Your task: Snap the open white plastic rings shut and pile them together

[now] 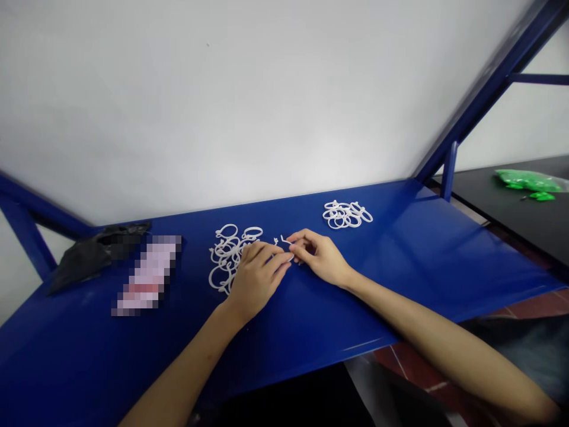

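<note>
Between my two hands is a white plastic curtain ring (287, 241), its ends apart so that it stands unfastened. My right hand (322, 258) pinches one side of it between thumb and fingers. From the other side my left hand (258, 279) has its fingertips closed on the same ring; part of the ring is hidden behind them. Just left of and partly beneath my left hand lies a loose pile of similar white rings (221, 277). Farther back to the right, a second cluster of white rings (340, 223) rests on the blue table (329, 332).
A black plastic bag (84, 258) and a blurred pinkish packet (151, 270) lie on the left of the table. Blue frame bars (448, 172) rise at both sides before a pale wall. At right, a dark table (511, 207) bears a bag of green items (527, 179).
</note>
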`<action>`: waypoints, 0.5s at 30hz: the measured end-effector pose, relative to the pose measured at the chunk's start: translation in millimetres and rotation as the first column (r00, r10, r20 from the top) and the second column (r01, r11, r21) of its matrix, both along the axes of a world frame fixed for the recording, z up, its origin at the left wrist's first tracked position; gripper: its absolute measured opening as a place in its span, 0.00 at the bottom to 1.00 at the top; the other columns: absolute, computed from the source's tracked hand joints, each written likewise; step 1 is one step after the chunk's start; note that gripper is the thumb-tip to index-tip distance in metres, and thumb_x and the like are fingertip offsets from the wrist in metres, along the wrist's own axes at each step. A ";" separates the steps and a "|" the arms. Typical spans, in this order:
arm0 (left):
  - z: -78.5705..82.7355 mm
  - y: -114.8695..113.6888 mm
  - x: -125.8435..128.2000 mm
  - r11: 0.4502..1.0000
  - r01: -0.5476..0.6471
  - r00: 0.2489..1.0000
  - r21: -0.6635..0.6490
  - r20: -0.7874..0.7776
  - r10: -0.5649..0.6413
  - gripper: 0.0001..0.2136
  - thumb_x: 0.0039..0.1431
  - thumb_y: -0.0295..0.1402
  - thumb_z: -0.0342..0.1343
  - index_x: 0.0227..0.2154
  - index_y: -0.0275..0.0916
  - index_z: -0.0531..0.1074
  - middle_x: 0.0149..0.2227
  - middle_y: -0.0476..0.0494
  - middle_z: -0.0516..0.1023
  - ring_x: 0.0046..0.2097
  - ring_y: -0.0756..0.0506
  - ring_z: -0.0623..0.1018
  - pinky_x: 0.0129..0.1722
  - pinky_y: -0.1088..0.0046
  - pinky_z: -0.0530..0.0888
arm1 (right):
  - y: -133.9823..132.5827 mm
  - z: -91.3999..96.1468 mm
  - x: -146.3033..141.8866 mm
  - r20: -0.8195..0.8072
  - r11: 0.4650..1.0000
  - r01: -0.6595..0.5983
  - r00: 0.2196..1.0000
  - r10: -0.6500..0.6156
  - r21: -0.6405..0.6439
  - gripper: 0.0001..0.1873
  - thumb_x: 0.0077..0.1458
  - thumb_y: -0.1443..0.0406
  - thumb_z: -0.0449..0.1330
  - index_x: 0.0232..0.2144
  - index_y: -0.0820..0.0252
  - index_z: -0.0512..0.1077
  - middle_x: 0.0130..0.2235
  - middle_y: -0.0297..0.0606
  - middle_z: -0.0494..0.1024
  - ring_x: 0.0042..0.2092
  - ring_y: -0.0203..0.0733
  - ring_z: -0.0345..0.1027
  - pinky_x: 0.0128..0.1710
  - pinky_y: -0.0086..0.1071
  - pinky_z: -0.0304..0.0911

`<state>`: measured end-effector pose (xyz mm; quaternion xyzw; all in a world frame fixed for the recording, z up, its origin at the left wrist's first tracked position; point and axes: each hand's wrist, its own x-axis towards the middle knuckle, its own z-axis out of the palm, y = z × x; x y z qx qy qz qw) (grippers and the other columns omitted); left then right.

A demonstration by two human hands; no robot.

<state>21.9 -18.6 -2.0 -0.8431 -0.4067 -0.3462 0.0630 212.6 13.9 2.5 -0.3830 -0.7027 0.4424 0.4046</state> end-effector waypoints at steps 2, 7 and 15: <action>-2.3 -0.3 1.3 0.998 -0.060 0.994 -0.012 0.085 0.061 0.06 0.65 0.33 0.57 0.43 0.43 0.74 0.43 0.43 0.78 0.48 0.41 0.75 0.51 0.59 0.71 | 0.1 1.4 1.5 -0.043 1.000 0.016 0.999 -0.016 0.002 0.10 0.62 0.60 0.60 0.43 0.58 0.72 0.29 0.30 0.77 0.30 0.35 0.73 0.33 0.29 0.68; -1.7 0.4 4.3 0.978 -0.174 0.926 -0.115 0.319 0.203 0.10 0.65 0.34 0.57 0.48 0.41 0.71 0.43 0.42 0.79 0.44 0.43 0.79 0.45 0.63 0.77 | -3.3 5.4 3.3 -0.025 0.992 0.049 0.999 -0.047 0.114 0.09 0.63 0.61 0.60 0.44 0.59 0.73 0.32 0.33 0.79 0.32 0.35 0.73 0.34 0.29 0.68; -8.2 -1.5 2.9 0.977 -0.113 0.923 -0.180 0.344 0.170 0.07 0.67 0.31 0.52 0.43 0.41 0.75 0.42 0.43 0.83 0.43 0.44 0.82 0.46 0.64 0.79 | -10.7 5.0 3.7 0.161 0.953 -0.076 0.987 0.029 0.294 0.09 0.66 0.62 0.57 0.35 0.58 0.73 0.38 0.37 0.81 0.37 0.38 0.74 0.38 0.30 0.67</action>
